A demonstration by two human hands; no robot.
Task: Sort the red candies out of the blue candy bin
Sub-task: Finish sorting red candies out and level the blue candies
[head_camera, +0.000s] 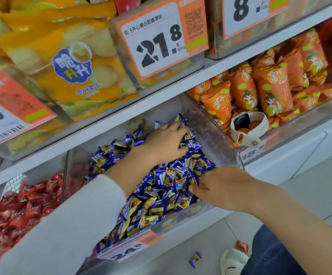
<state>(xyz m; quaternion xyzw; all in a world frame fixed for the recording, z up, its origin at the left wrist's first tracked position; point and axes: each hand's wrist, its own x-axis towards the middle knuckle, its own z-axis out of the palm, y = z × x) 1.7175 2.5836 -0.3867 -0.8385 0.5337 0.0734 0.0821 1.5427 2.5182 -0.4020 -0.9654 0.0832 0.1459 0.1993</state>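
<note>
The white sleeve (65, 221) is seen closest, reaching in. Left of the left hand (164, 141), red candies (20, 205) are heaped in their own bin. That hand is laid flat, fingers spread, on the blue candies (161, 191) filling the clear blue candy bin (209, 124). The right hand (224, 187) is dug in at the bin's near edge, fingertips buried; its grip cannot be told. Beyond it, a watch (247, 127) rests among orange snack packs (268, 86). Below, a blue candy (195, 259) and a red candy (241, 246) are on the floor.

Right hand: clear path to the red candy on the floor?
Probably yes. The right hand is in the blue candy bin; the red candy lies uncovered on the floor beside the knee.
</note>
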